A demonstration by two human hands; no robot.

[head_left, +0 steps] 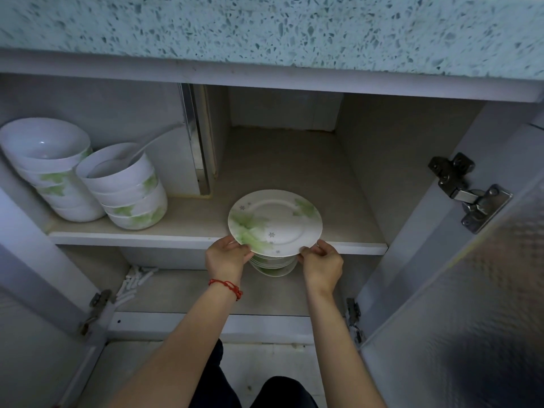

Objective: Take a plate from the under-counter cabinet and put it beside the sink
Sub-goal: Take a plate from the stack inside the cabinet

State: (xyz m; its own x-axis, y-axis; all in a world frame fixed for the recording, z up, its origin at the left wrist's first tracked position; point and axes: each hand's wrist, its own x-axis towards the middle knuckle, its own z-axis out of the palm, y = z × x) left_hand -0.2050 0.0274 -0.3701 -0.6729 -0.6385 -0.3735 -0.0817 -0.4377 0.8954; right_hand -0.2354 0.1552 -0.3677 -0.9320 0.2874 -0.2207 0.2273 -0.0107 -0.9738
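Plate point(275, 222) face up, nearly level, atop stack point(273, 265); both hands, left point(225, 259) and right point(322, 265), grip its near rim.

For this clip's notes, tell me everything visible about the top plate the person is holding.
The top plate is round, white and glossy, ceramic by its look, with green leaf prints and small grey flowers. It has a wide flat rim around a shallow well. It lies nearly level over a stack of similar plates at the shelf's front edge. The left hand and right hand pinch its near rim from either side.
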